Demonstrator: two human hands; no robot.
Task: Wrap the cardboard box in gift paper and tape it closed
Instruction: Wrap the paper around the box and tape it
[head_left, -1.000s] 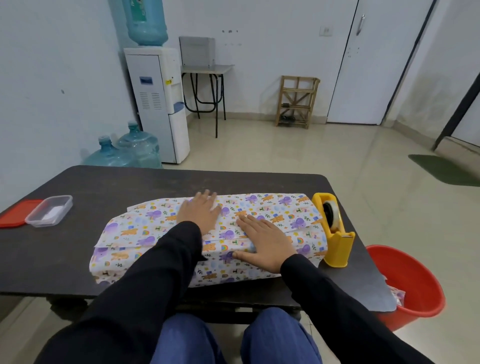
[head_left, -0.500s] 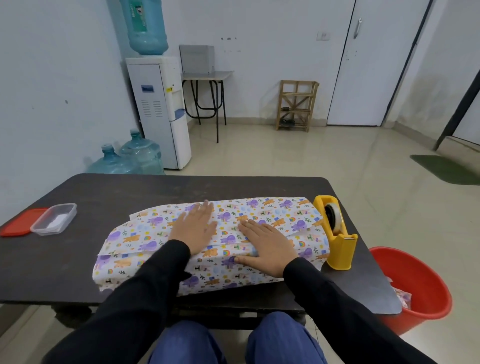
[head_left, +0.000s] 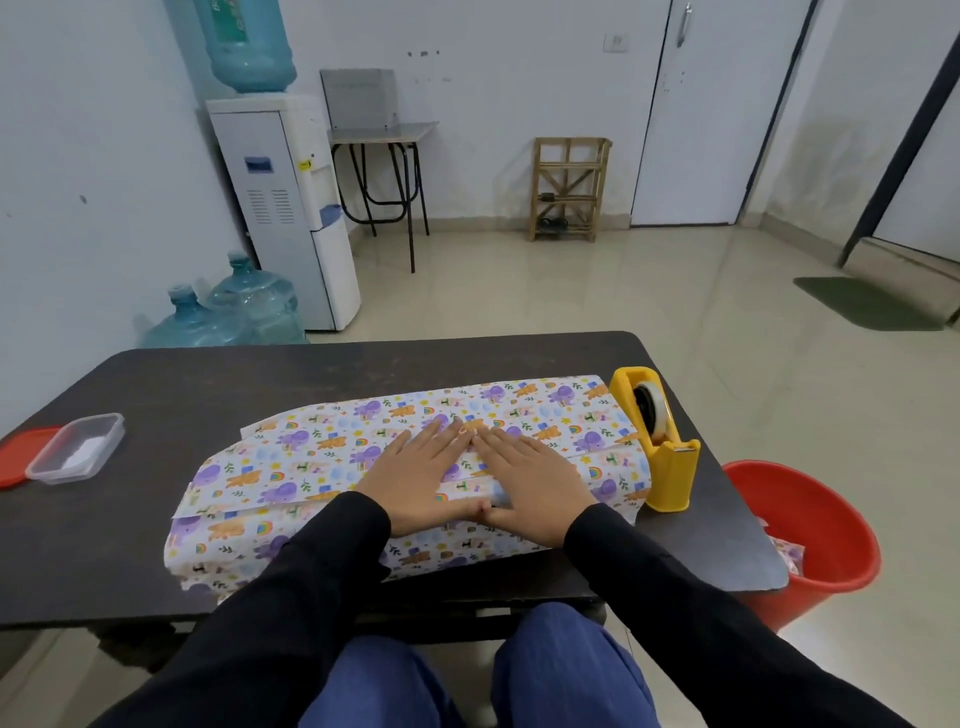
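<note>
The box lies on the dark table (head_left: 208, 384), fully covered by white gift paper (head_left: 291, 467) printed with purple and orange figures; no cardboard shows. My left hand (head_left: 415, 475) and my right hand (head_left: 530, 478) lie flat side by side on top of the wrapped box, fingers straight, fingertips and thumbs nearly touching, pressing the paper down along its overlapping edge. A yellow tape dispenser (head_left: 657, 447) with a clear tape roll stands just right of the box.
A clear plastic container (head_left: 78, 449) and its red lid (head_left: 18, 457) sit at the table's left end. A red bucket (head_left: 810, 535) stands on the floor by the table's right corner. A water dispenser (head_left: 285, 208) and water bottles stand behind.
My two hands have slid together toward the middle of the box top; a second ago they lay apart. The paper and dispenser have stayed put.
</note>
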